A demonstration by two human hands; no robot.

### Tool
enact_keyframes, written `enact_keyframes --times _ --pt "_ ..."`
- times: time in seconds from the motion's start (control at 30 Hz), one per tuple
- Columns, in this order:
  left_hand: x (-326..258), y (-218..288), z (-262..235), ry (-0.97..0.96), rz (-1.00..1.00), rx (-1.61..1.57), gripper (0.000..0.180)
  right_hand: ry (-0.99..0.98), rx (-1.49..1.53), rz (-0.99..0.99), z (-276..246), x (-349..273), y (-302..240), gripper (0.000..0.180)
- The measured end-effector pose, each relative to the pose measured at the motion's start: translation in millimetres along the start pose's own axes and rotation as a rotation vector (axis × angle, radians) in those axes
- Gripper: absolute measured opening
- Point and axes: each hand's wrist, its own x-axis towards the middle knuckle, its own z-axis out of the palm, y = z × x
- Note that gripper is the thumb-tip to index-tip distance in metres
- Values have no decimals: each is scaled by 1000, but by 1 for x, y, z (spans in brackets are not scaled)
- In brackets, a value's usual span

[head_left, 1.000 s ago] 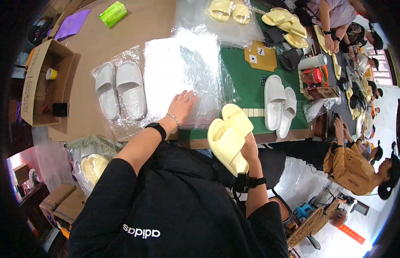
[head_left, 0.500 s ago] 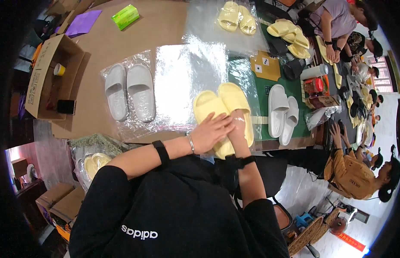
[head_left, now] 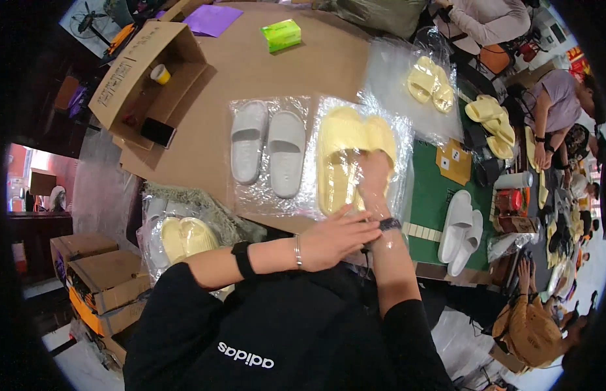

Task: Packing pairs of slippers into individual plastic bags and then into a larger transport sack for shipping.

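Observation:
A pair of yellow slippers [head_left: 339, 150] lies inside a clear plastic bag [head_left: 402, 153] on the table in front of me. My right hand [head_left: 374, 174] is in the bag too, closed at the right slipper with its fingertips hidden in the foot opening. Film wraps over that wrist. Across the bag's near end, my left hand [head_left: 340, 238] lies with fingers stretched out, touching my right wrist. Just left of the bag, a pair of grey slippers [head_left: 286, 155] rests in another clear bag [head_left: 270, 207].
An open cardboard box [head_left: 136, 81] holding a yellow cup [head_left: 160, 73] stands at left. Farther back sit a green tissue pack [head_left: 281, 35] and bagged yellow slippers [head_left: 430, 85]. White slippers [head_left: 456, 228] lie on the green surface at right. Other people work along the right side.
The yellow slippers have gone deeper into the clear bag with my right hand. My left hand has slid off the slippers toward my right wrist. The whole view has shifted.

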Motion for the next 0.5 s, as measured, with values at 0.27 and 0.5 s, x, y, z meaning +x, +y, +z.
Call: enact_keyframes --times 0.27,0.5 --pt "-74 -96 -86 140 -430 250 31 -438 149 -333 136 -27 -61 72" --pt "-105 -157 -69 73 -697 314 29 -695 207 -558 65 -57 11 56"
